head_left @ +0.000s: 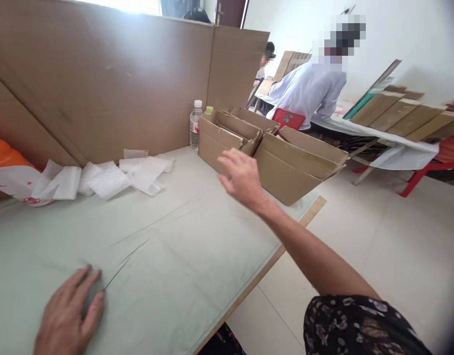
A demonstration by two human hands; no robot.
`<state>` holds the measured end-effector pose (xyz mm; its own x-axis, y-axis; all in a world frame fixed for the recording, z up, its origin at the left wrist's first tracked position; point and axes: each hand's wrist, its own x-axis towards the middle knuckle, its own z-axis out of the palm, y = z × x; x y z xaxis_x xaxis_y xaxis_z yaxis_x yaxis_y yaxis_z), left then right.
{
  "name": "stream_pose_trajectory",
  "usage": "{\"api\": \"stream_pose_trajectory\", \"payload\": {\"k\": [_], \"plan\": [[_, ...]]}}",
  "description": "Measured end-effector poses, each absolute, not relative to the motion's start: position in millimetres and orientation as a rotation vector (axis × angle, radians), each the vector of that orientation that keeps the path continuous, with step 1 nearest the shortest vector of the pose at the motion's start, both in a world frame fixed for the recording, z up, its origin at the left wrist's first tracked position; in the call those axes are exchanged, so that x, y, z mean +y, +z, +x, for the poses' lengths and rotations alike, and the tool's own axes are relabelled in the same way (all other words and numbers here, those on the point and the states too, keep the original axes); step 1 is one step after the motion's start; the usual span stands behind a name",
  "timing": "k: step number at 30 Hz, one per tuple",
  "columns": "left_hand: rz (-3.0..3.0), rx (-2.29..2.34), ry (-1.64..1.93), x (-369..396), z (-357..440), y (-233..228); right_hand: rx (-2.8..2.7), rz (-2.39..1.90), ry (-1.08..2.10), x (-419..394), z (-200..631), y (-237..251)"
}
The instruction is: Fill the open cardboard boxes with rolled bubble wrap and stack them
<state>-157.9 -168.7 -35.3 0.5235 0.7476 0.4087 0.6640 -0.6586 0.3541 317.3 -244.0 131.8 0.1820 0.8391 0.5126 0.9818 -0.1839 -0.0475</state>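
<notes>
My left hand (72, 309) rests on the pale green table cover (149, 281) at the lower left, fingers apart, with thin dark strands (118, 273) beside its thumb. Stretched out toward the back right, my right hand (242, 177) has its fingers spread and holds nothing. It is in front of a cardboard box (215, 143) and close to a second open cardboard box (291, 167) on its right. What lies inside the boxes is hidden from here. Whether my fingertips touch the nearer box I cannot tell.
Several clear bubble-wrap bags (108, 180) lie along a tall cardboard partition (119, 84). An orange and white plastic bag (12, 167) is at the left. A water bottle (195, 125) stands behind the boxes. Beyond the table's wooden edge (256, 281), a person (312, 88) sits at another table.
</notes>
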Motion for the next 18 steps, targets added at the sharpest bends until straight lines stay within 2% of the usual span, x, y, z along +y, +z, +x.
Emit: {"api": "stream_pose_trajectory", "payload": {"k": [4, 9, 12, 15, 18], "plan": [[2.75, 1.02, 0.835, -194.6, -111.5, -33.5, -1.491, -2.267, -0.627, -211.3, 385.6, 159.4], [2.686, 1.03, 0.879, -203.4, -103.1, -24.4, -1.46, -2.399, -0.525, -204.1, 386.3, 159.4], [2.596, 1.091, 0.915, -206.8, -110.1, -22.1, -1.626, -2.192, -0.535, -253.5, 354.5, 154.6], [2.408, 1.194, 0.84, -215.1, -114.3, -18.2, -1.721, -1.878, -0.4, -327.5, 320.2, 152.2], [2.225, 1.219, 0.742, -227.6, -104.4, -4.7, -1.393, -1.501, -0.429, -389.2, 297.1, 145.1]]}}
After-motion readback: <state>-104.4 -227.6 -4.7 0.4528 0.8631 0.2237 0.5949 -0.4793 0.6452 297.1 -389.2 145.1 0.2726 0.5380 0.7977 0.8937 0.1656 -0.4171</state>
